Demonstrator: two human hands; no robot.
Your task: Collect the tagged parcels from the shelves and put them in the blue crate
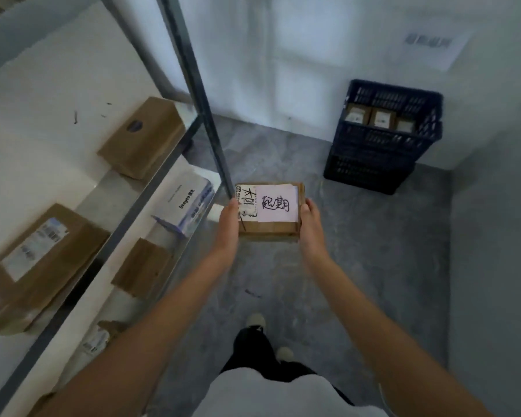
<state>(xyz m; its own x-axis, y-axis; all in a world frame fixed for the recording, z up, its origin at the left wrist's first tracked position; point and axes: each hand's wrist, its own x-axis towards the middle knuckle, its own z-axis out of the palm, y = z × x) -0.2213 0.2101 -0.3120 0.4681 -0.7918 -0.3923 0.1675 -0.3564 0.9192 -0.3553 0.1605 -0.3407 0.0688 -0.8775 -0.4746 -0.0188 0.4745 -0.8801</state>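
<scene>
Blue crate (pixel 373 164) (by the wall) holds 3 parcels (pixel 381 118) — cardboard

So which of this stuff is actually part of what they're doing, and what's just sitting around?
Part of the job:
- tagged parcel, held by the left hand and right hand
- blue crate, with parcels already inside

Just lying about:
- brown boxes on the shelves, no handwritten tag showing
- white box on a lower shelf
- paper sheet on the wall
</scene>
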